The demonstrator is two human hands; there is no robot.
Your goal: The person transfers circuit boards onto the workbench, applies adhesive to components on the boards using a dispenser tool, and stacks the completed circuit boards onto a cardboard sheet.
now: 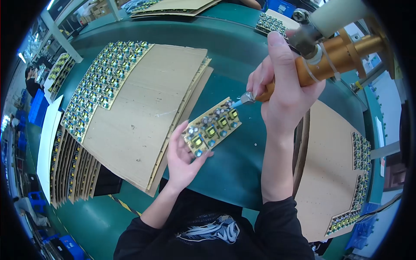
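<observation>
My left hand is closed on the lower left end of a small circuit board panel, thumb along its near edge. Yellow-topped transformers, grey capacitors and blue round parts stand on the panel, which is tilted above the green table. Wrapped round an orange cylindrical dispensing gun is my right hand, thumb pointing up near its metal fitting. The gun's metal nozzle and light blue tip point down-left at the panel's upper right end. Whether the tip touches the panel I cannot tell.
Left of me, cardboard sheets lie stacked, with rows of circuit boards on top. Another cardboard sheet with boards lies at right. Layered cardboard with boards stands lower left. A person is at the far left.
</observation>
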